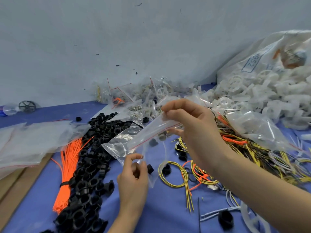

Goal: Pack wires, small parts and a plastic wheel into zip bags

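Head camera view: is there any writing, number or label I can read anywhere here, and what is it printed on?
"1952": blue digits in a blue box, printed sideways on the large clear sack of white plastic wheels at right.
Fainter blue print beside that box: too blurred to read.
Plastic bottle at far left: its label is too small to read.
Nothing else legible.

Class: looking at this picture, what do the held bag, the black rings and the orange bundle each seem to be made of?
Zip bag: thin clear plastic film, glossy; it crinkles and shows parts through it.
Black rings: probably moulded plastic, with a dull sheen.
Orange bundle: looks like thin plastic ties or coated wires; too fine to tell.
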Available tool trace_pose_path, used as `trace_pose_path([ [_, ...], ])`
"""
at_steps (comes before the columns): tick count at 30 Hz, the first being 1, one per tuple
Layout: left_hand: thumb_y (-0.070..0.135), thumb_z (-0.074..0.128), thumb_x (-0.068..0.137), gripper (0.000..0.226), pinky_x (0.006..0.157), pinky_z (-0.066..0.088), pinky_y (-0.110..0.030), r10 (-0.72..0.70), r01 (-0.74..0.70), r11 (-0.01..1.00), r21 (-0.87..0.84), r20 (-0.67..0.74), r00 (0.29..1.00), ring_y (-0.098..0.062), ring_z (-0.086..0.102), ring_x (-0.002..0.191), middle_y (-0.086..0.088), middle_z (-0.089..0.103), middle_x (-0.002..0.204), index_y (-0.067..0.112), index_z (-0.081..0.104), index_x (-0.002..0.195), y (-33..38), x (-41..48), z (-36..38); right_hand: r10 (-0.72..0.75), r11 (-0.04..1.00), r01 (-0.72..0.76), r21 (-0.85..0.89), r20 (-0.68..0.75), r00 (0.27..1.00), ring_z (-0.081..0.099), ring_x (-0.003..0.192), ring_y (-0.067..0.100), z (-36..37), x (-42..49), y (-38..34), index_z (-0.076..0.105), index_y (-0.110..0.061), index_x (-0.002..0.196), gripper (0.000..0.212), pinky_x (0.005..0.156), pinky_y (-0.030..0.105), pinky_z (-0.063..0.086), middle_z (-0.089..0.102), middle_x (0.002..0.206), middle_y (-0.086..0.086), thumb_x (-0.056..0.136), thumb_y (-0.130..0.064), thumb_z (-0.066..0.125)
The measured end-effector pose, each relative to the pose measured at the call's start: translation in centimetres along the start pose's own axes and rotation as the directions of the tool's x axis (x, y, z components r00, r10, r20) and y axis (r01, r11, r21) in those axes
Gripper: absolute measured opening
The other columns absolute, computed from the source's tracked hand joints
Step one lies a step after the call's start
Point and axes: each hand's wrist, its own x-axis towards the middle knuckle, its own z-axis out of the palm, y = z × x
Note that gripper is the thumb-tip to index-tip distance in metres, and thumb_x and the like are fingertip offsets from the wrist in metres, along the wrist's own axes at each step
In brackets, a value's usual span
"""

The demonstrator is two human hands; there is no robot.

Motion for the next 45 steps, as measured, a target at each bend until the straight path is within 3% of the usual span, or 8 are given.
trace_pose_path([
  [8,0.010,0.058,0.091,0.035,0.038,0.025,-0.014,-0.037,0.039,0.998,0.039,-0.037,0.999,-0.005,0.031,0.040,0.009,0.040,0.040,0.026,0.043,0.063,-0.5,-0.1,0.1,0.109,0.990,-0.114,0.078,0.075,0.991,0.042,0.065,0.016,-0.2,-0.6,0.8,0.060,-0.018,0.055,0.048,0.066,0.042,0.045,0.045,0.057,-0.002,0.076,0.016,0.033],
  [17,0.008,0.059,0.091,0.025,0.041,0.030,-0.025,0.000,0.001,0.998,-0.070,0.016,1.000,-0.010,0.036,0.046,0.000,0.054,0.053,0.032,0.055,0.084,0.1,-0.4,-0.3,0.224,0.967,-0.231,0.112,0.069,0.972,0.038,0.064,0.022,-0.6,0.3,4.0,0.047,-0.008,0.052,0.040,0.062,0.037,0.040,0.043,0.055,0.002,0.069,0.020,0.025],
  [22,0.033,0.056,0.090,0.001,0.045,0.037,-0.046,0.044,-0.041,0.984,-0.176,0.012,0.999,-0.018,0.040,0.050,-0.013,0.053,0.061,0.034,0.056,0.089,0.4,-0.5,-0.1,0.167,0.969,-0.145,-0.200,0.099,0.981,0.039,0.054,0.015,-0.2,0.1,6.7,0.050,-0.012,0.050,0.041,0.057,0.022,0.032,0.044,0.053,0.004,0.068,0.019,0.032],
  [28,0.041,0.050,0.089,0.005,0.045,0.042,-0.025,0.100,-0.097,0.981,-0.171,0.007,0.995,-0.007,0.048,0.047,0.004,0.059,0.061,0.040,0.055,0.091,0.3,-0.4,-0.2,0.138,0.724,0.071,-0.686,0.246,0.960,0.055,0.072,0.013,0.0,-0.4,10.4,0.065,-0.010,0.060,0.032,0.072,0.026,0.043,0.060,0.070,-0.002,0.073,0.010,0.044],
  [32,0.043,0.053,0.089,0.006,0.042,0.044,-0.026,0.200,-0.197,0.977,-0.080,0.034,0.979,-0.006,0.051,0.046,0.006,0.060,0.060,0.049,0.055,0.091,0.5,-0.8,0.1,0.319,0.663,0.080,-0.744,0.378,0.869,0.055,0.051,-0.001,-0.1,0.0,10.9,0.060,-0.018,0.056,0.037,0.053,0.017,0.043,0.061,0.050,-0.011,0.078,0.009,0.045],
  [39,0.045,0.051,0.095,0.003,0.042,0.030,-0.017,0.163,-0.162,0.987,-0.025,0.095,0.982,-0.002,0.039,0.043,0.003,0.053,0.053,0.043,0.053,0.094,-0.3,-0.4,-0.2,0.527,0.481,0.338,-0.809,0.575,0.626,0.058,0.102,0.021,-1.2,2.4,7.5,0.062,-0.009,0.117,0.034,0.088,0.032,0.046,0.065,0.114,0.009,0.090,0.000,0.043],
  [43,0.054,0.052,0.091,0.016,0.043,0.026,-0.025,0.153,-0.153,0.988,-0.010,0.111,0.982,-0.004,0.032,0.044,0.002,0.040,0.050,0.038,0.052,0.095,-0.9,0.0,0.0,0.424,0.558,0.145,-0.817,0.432,0.796,0.060,0.065,-0.010,-4.6,4.2,4.2,0.072,-0.006,0.099,0.028,0.064,0.008,0.045,0.073,0.083,-0.008,0.086,0.003,0.048],
  [45,0.047,0.051,0.089,0.011,0.043,0.028,-0.028,0.153,-0.155,0.988,0.006,0.118,0.981,-0.004,0.032,0.044,-0.003,0.041,0.052,0.038,0.053,0.094,-1.1,0.0,0.2,0.261,0.516,0.088,-0.852,0.254,0.931,0.064,0.075,-0.001,-6.9,5.4,4.3,0.072,-0.007,0.095,0.027,0.075,0.019,0.052,0.073,0.092,0.004,0.087,0.003,0.048],
])
